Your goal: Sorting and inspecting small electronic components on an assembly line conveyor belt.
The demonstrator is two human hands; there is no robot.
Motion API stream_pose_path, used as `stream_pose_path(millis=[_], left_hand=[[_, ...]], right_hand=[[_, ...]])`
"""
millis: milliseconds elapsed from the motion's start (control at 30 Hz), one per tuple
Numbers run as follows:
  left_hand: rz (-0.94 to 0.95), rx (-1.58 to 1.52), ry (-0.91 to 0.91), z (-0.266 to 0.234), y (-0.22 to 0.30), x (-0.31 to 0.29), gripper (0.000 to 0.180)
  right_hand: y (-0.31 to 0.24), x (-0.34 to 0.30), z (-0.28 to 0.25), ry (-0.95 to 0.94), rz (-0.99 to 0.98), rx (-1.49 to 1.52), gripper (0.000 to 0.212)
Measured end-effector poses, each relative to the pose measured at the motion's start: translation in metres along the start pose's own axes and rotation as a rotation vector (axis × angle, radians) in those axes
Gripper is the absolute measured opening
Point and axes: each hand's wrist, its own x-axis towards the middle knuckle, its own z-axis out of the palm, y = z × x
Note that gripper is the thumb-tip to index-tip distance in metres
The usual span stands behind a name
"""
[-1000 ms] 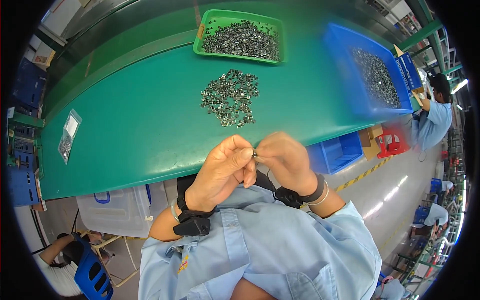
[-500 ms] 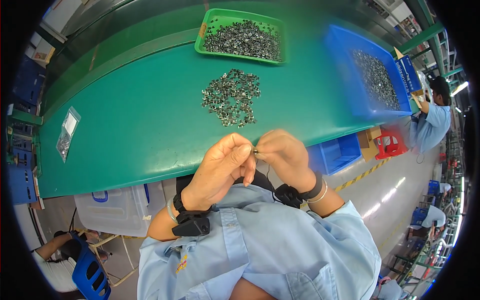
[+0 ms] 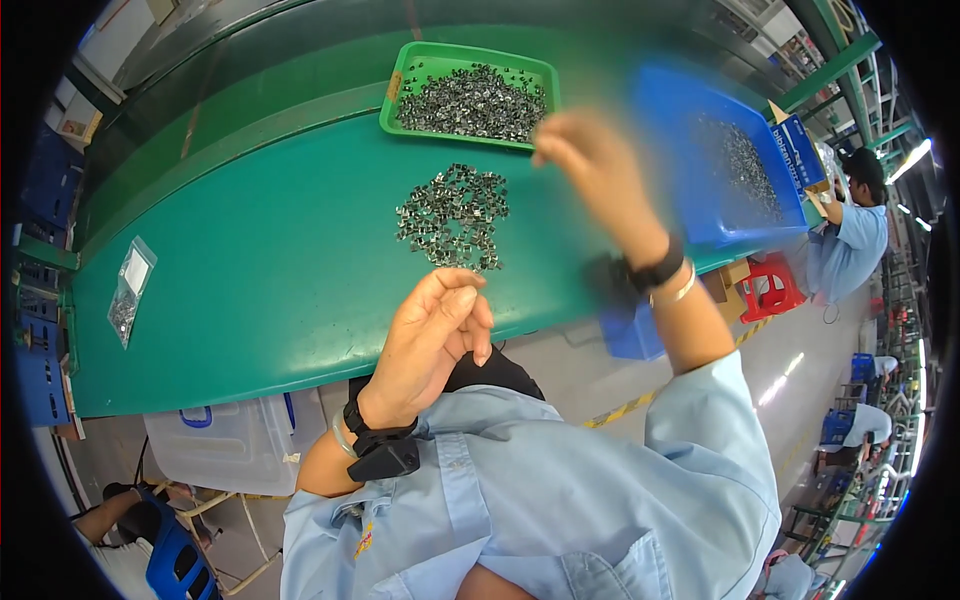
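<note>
My left hand [image 3: 428, 335] is raised at the near edge of the green table, its thumb pressed to the bent forefinger. Whatever sits in that pinch, if anything, is too small to see. Just beyond it lies a loose pile of small metal clips [image 3: 455, 212]. My right hand [image 3: 598, 172] reaches out beside the near right corner of a green tray [image 3: 386, 112]; motion smears its fingers. Many small metal pieces [image 3: 475, 103] of the same look fill the tray.
A blue bin [image 3: 700, 205] holding more small metal parts [image 3: 745, 165] stands at the right, close to my right arm. A clear bag [image 3: 130, 290] lies at the table's left. Below stand a lidded plastic box [image 3: 225, 445] and a red stool [image 3: 772, 285]. Co-workers sit farther off.
My right hand has left my left hand and swung forward and right to the green tray's corner. The left hand stays near its place, still pinched.
</note>
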Motion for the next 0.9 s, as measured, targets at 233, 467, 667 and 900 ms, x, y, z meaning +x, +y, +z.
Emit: stream_pose_path(millis=[233,467,667,900], left_hand=[[-0.045,-0.064,-0.033,-0.004,0.003,0.0,0.018],[-0.075,-0.079,-0.069,-0.007,0.004,0.001,0.017],[-0.069,-0.065,-0.067,-0.005,0.003,0.0,0.017],[0.007,0.001,0.047,0.01,0.001,0.006,0.021]], right_hand=[[0.032,0.032,-0.009,-0.123,-0.375,-0.527,0.016],[0.039,0.009,0.001,-0.39,-0.202,-0.598,0.012],[0.028,-0.01,-0.005,-0.348,-0.123,-0.577,0.009],[-0.015,-0.06,0.015,-0.12,-0.267,-0.367,0.012]])
